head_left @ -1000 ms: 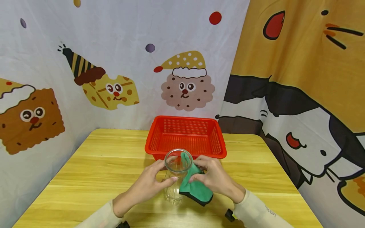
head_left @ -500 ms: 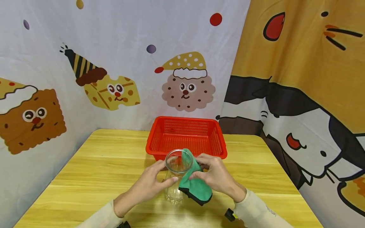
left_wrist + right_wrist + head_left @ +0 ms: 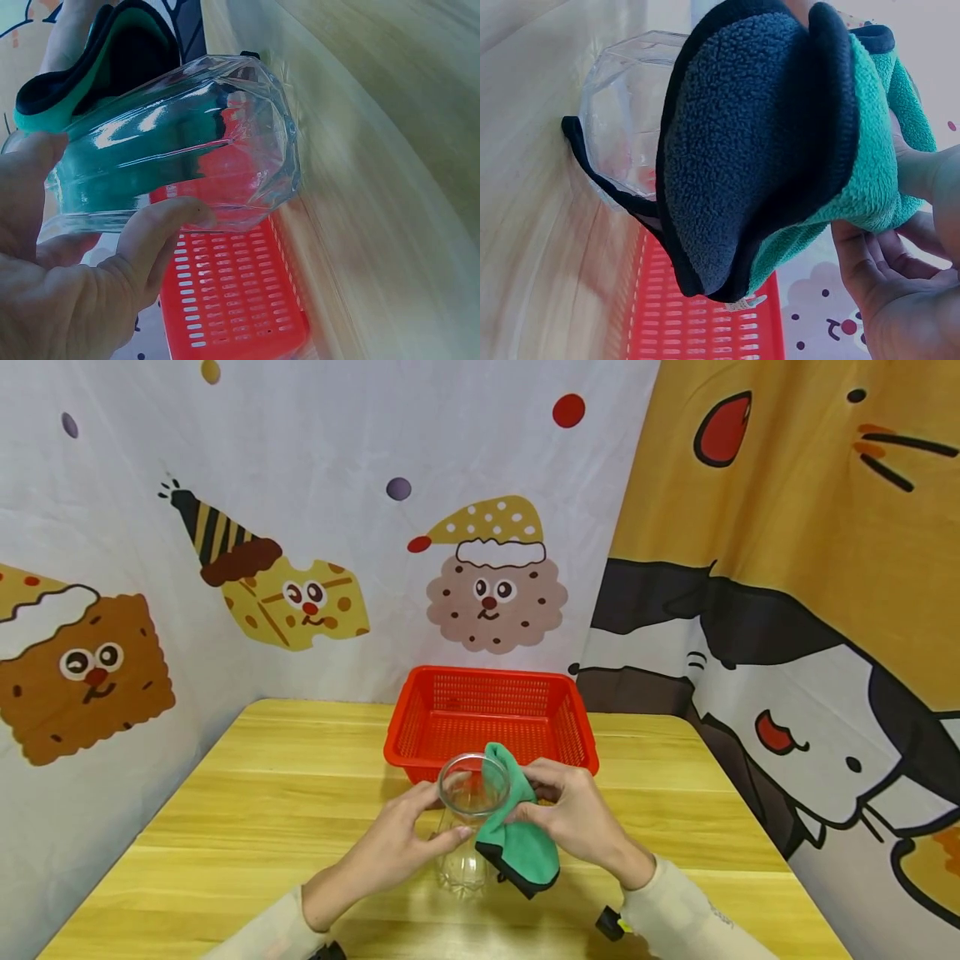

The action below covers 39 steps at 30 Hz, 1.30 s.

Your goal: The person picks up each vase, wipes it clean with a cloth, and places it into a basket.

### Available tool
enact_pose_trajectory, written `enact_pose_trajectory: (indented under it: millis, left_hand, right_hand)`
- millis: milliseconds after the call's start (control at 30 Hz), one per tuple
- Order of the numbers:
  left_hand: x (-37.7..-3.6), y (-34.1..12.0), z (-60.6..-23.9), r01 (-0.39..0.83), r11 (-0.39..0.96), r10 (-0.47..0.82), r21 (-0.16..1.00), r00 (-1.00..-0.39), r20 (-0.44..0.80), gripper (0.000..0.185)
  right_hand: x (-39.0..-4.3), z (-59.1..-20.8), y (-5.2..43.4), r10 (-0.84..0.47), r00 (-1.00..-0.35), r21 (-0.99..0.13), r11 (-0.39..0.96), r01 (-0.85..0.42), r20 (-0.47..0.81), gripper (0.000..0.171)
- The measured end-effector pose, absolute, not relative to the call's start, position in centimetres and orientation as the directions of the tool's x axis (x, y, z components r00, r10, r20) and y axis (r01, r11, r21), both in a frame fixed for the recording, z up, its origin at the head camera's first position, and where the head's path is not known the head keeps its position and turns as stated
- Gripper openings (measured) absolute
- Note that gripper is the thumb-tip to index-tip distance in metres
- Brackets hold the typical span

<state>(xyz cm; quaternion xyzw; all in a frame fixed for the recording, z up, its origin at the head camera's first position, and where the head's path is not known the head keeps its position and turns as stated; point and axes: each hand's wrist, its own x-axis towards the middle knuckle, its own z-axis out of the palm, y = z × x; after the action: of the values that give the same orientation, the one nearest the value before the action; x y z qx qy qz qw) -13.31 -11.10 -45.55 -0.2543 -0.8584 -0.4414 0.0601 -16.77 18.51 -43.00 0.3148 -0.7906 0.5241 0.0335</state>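
1. The left hand (image 3: 401, 839) curls its fingers and thumb round the clear faceted glass (image 3: 467, 827), gripping its side.
2. The glass stands upright on the table (image 3: 247, 810), long axis vertical, mouth pointing up, just in front of the red basket (image 3: 491, 714).
3. A green cloth (image 3: 517, 839) with a dark edge lies against the right side of the glass, its top corner at the rim.
4. The right hand (image 3: 573, 814) pinches the cloth between curled fingers and thumb, holding it to the glass.
5. The table is yellow wood; cartoon-printed fabric hangs behind and to the right.
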Motion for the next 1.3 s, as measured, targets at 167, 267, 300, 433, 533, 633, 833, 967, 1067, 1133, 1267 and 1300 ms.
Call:
enact_pose_trajectory:
  millis: [167,267,300,433,533,633,833,967,1067,1133,1267,1300]
  left_hand:
    - [-13.3,-11.1,-45.5,0.49,0.483,0.381,0.726,-0.864,0.329,0.058]
    - [-13.2,-11.1,-45.5,0.49,0.484,0.384,0.725,-0.863,0.327,0.058]
    - [-13.2,-11.1,-45.5,0.489,0.484,0.385,0.725,-0.863,0.326,0.057]
    - [-13.3,-11.0,-45.5,0.486,0.481,0.386,0.73,-0.864,0.322,0.057]
    - [-13.3,-10.9,-45.4,0.479,0.476,0.387,0.737,-0.867,0.314,0.057]
    - [-13.2,-10.8,-45.4,0.471,0.48,0.388,0.74,-0.871,0.303,0.057]
    - [-13.1,-10.7,-45.4,0.47,0.485,0.391,0.737,-0.871,0.298,0.059]
    - [-13.0,-10.7,-45.4,0.463,0.472,0.395,0.75,-0.872,0.29,0.06]
    - [-12.9,-10.6,-45.2,0.455,0.468,0.393,0.758,-0.875,0.282,0.06]
    - [-12.9,-10.5,-45.1,0.457,0.468,0.391,0.756,-0.875,0.287,0.061]
    - [-12.6,-10.4,-45.0,0.463,0.485,0.373,0.742,-0.877,0.303,0.064]
    - [-12.6,-10.3,-45.0,0.461,0.491,0.365,0.739,-0.879,0.306,0.065]
  right_hand:
    - [-16.8,-42.9,18.6,-0.452,-0.807,-0.813,0.253,-0.525,0.381,0.042]
    - [-16.7,-43.0,18.6,-0.452,-0.808,-0.815,0.252,-0.522,0.378,0.042]
    - [-16.7,-43.0,18.6,-0.451,-0.809,-0.815,0.252,-0.521,0.377,0.042]
    - [-16.7,-43.1,18.7,-0.447,-0.811,-0.814,0.256,-0.521,0.379,0.041]
    - [-16.7,-43.1,18.7,-0.442,-0.814,-0.813,0.261,-0.52,0.378,0.041]
    - [-16.7,-43.2,18.8,-0.439,-0.815,-0.811,0.267,-0.52,0.378,0.041]
    - [-16.7,-43.2,19.1,-0.44,-0.815,-0.812,0.267,-0.519,0.376,0.041]
    - [-16.6,-43.2,19.3,-0.439,-0.817,-0.819,0.258,-0.512,0.373,0.04]
    - [-16.5,-43.2,19.5,-0.438,-0.817,-0.82,0.253,-0.513,0.376,0.039]
    - [-16.4,-43.1,19.6,-0.434,-0.816,-0.818,0.253,-0.516,0.381,0.039]
    - [-16.3,-42.9,19.9,-0.428,-0.814,-0.813,0.252,-0.524,0.393,0.039]
    - [-16.3,-42.8,20.0,-0.426,-0.815,-0.814,0.251,-0.524,0.394,0.039]
